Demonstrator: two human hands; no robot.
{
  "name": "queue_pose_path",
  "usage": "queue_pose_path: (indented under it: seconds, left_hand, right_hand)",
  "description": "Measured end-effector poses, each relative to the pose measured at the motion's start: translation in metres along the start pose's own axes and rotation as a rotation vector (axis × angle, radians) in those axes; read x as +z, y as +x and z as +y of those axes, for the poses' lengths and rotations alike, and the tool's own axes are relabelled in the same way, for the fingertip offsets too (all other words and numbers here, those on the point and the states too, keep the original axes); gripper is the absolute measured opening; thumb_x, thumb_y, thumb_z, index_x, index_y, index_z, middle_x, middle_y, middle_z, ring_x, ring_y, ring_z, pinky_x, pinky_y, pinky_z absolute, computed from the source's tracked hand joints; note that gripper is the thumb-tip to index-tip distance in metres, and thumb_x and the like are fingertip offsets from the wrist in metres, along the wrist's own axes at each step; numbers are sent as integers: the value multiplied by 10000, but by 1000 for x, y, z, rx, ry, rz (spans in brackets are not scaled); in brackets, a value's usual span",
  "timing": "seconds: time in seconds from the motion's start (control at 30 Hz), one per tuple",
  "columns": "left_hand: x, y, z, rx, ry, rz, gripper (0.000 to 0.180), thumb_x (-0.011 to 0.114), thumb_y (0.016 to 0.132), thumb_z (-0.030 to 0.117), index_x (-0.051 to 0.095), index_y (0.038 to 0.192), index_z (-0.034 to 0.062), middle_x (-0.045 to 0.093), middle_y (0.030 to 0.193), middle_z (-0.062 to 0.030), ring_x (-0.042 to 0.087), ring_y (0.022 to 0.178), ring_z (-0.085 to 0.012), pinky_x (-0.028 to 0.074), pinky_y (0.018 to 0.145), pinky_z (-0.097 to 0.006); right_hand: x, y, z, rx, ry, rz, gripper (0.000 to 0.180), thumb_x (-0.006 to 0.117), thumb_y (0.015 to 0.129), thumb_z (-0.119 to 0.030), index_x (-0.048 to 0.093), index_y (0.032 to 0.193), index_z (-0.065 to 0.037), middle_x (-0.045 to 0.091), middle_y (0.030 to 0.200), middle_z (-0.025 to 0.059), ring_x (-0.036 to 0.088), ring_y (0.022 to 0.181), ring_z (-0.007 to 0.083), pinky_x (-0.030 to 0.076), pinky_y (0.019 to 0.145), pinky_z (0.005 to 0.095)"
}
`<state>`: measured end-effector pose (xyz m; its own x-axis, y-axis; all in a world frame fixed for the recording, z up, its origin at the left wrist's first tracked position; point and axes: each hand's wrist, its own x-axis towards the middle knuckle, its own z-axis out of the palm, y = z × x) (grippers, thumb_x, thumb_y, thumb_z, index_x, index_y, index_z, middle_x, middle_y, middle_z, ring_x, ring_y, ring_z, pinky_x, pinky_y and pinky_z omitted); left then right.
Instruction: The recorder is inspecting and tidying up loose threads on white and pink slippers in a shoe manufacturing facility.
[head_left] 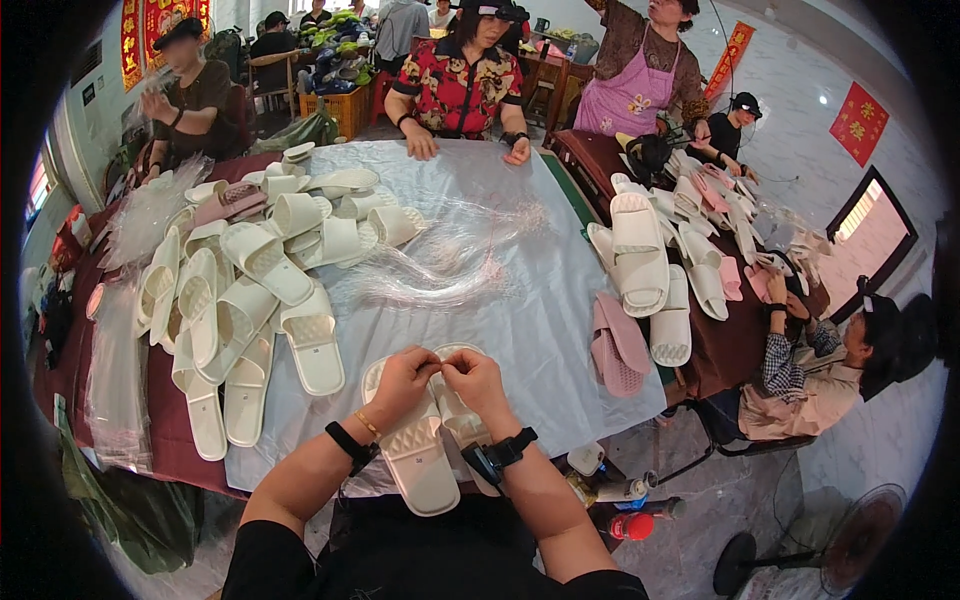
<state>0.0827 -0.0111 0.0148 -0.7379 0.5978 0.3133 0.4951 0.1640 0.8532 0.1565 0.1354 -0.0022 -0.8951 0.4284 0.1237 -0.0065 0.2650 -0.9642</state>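
Note:
A pair of cream slippers lies at the table's near edge, the left slipper [418, 455] showing its quilted insole and the other slipper [460, 420] partly covered by my wrist. Over their straps, my left hand [400, 383] and my right hand [475, 382] meet with fingertips pinched together. Whatever is between the fingers is too small or hidden to make out. Ahead of my hands, a spread of thin clear plastic strands [440, 275] rests on the pale sheet [400, 165]. A heap of cream slippers [265, 262] fills the table to the left.
Clear plastic bags [118, 370] hang over the left edge. Pink slippers [618, 345] and more cream slippers [638, 255] lie at the right. Across the table stands a person in a red floral shirt [460, 90]; another person [800, 370] sits at right. A fan [862, 540] stands lower right.

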Motion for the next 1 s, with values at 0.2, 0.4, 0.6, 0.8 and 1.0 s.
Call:
queue_pose_path:
  seconds: [0.2, 0.4, 0.6, 0.8, 1.0]
  left_hand:
    - [5, 0, -1, -17, 1, -17, 125, 647, 857, 70, 661, 925, -35, 659, 872, -173, 630, 773, -275, 492, 700, -349]
    - [6, 2, -5, -87, -163, -106, 173, 583, 843, 71, 666, 968, -14, 667, 902, -199, 642, 847, -302, 497, 762, -381]
    - [7, 3, -6, -106, -164, -3, 168, 639, 841, 129, 643, 907, -25, 669, 856, -193, 637, 798, -321, 495, 722, -388]
    - [12, 3, -15, -45, -114, -30, 155, 648, 832, 119, 640, 904, -18, 648, 862, -181, 616, 807, -318, 485, 729, -383]
    - [13, 2, -17, -33, -112, -36, 136, 641, 827, 101, 633, 882, -23, 644, 862, -183, 609, 807, -325, 477, 720, -386]
  right_hand:
    - [-1, 2, 8, 57, -11, 35, 156, 663, 798, -124, 690, 868, 13, 691, 739, 112, 640, 661, 139, 505, 619, 296]
    - [-6, 1, 6, 64, 217, 42, 86, 662, 866, -64, 649, 851, 20, 637, 759, 32, 586, 648, 96, 484, 579, 241]
    - [-5, 2, -4, 58, 164, 2, 53, 625, 849, -25, 628, 818, 18, 620, 728, 21, 565, 644, 84, 462, 586, 233]
    - [-6, 2, -4, 80, 211, -15, 42, 615, 839, -5, 618, 806, 21, 613, 732, 13, 550, 642, 76, 447, 586, 221]
    - [-7, 3, -5, 84, 183, -64, 42, 625, 832, -2, 627, 808, 32, 618, 734, 16, 554, 654, 75, 447, 587, 221]
